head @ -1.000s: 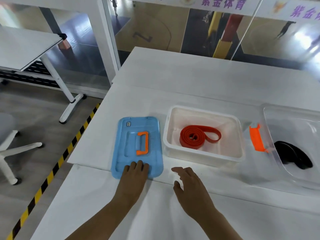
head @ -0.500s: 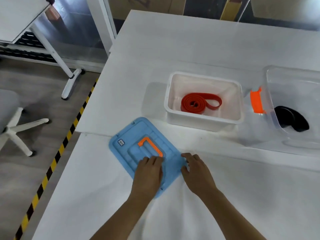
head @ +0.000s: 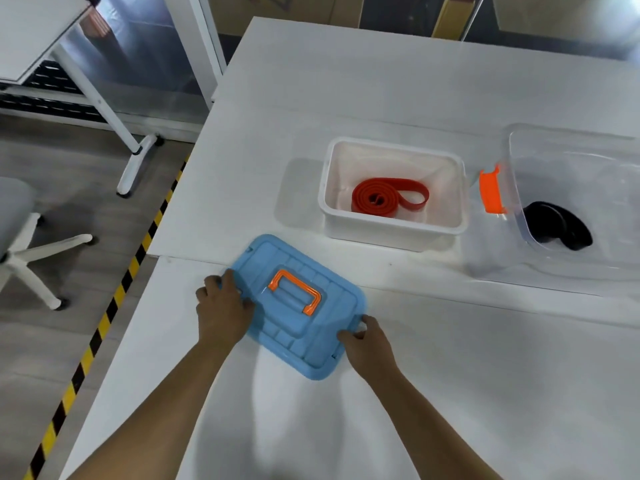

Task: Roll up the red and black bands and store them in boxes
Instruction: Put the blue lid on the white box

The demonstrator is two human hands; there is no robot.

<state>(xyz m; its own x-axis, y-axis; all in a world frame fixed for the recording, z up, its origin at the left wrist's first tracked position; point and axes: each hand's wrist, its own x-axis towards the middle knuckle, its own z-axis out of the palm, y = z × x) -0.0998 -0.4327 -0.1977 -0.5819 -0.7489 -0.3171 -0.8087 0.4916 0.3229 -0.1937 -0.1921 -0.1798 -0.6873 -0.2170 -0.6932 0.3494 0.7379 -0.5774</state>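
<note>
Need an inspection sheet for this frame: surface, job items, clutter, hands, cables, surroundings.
Surface: white table, seam across the middle.
Job's things: red band rolled, in the open white box; black band rolled, in the clear box with an orange latch; blue lid with orange handle, off the white box, skewed.
Clutter: nothing seen.
Grippers: left hand and right hand grip opposite edges of the lid.
Cables: nothing seen.
Surroundings: striped floor tape, chair base, second table at left.

White table, office chair (partly seen), striped floor tape
</note>
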